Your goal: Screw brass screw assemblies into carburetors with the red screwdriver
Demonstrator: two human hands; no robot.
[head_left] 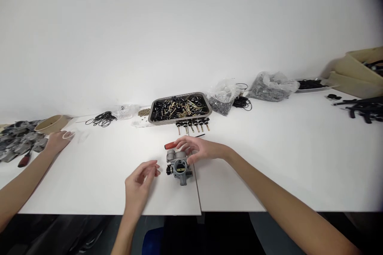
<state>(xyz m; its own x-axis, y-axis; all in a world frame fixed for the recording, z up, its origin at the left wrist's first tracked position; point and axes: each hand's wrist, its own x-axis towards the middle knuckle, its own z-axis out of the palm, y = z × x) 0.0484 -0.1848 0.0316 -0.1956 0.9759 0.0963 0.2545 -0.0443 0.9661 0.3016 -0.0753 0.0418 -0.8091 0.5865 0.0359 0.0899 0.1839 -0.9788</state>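
The worktop [89,175] carries a metal tray [163,122], twelve o'clock from the carburettor [181,177]. The right hand [203,149], at two, has fingers spread; the left hand [139,185], at eight, has fingertips together, grip indeterminable. Red handle [170,146]: eleven o'clock.

A white wall [179,28] rose behind the white worktop [89,183], which a thin seam [197,191] divided; below its edge showed dim grey floor [266,231].
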